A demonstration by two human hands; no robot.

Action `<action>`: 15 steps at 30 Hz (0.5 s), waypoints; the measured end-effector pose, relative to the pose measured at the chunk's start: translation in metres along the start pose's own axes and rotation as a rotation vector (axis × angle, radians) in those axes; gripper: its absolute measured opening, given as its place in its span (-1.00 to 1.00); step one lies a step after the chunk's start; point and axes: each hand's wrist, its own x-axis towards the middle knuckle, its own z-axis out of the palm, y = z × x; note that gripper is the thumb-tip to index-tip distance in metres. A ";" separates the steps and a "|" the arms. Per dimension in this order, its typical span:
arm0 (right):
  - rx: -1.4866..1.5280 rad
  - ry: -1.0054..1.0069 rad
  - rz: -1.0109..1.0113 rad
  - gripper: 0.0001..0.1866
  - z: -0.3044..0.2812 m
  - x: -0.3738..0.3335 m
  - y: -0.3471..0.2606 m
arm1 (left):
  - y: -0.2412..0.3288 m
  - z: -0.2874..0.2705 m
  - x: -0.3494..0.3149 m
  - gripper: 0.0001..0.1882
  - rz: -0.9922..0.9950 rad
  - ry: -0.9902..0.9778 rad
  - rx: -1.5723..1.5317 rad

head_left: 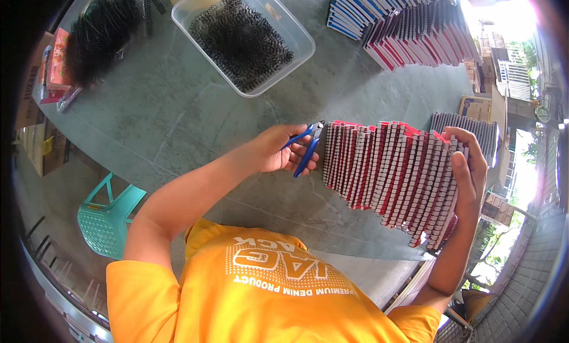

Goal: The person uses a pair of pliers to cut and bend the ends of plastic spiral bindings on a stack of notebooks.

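My left hand point(283, 148) holds a pair of blue-handled wire cutters point(307, 156), handles spread apart, metal jaws by the left end of a row of notebooks. These spiral-bound notebooks point(388, 171) have red covers and stand packed together on the table, their bindings facing up toward me. My right hand point(468, 162) is curled around the row's right end, its thumb on the near side and the fingers reaching over the far edge. Part of that end is hidden by the hand.
A clear plastic tub point(301, 61) of short black coils point(240, 43) sits on the grey table point(172, 117). Long black coils point(104, 34) lie at the far left. More notebooks point(415, 37) stand far right, others point(468, 132) behind my right hand. A green stool point(109, 218) is left of the table.
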 end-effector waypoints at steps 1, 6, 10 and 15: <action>0.008 -0.002 0.007 -0.43 0.001 0.001 -0.001 | 0.000 0.000 0.001 -0.66 -0.012 -0.023 -0.010; 0.024 0.010 -0.009 -0.41 0.000 0.000 0.001 | 0.001 0.001 0.002 -0.67 -0.061 -0.065 -0.002; 0.041 0.009 0.005 -0.40 0.002 -0.001 -0.001 | 0.004 0.004 0.003 -0.66 -0.084 -0.053 -0.009; 0.062 0.027 0.002 -0.39 0.003 -0.002 0.001 | 0.007 0.007 0.004 -0.63 -0.110 -0.058 -0.046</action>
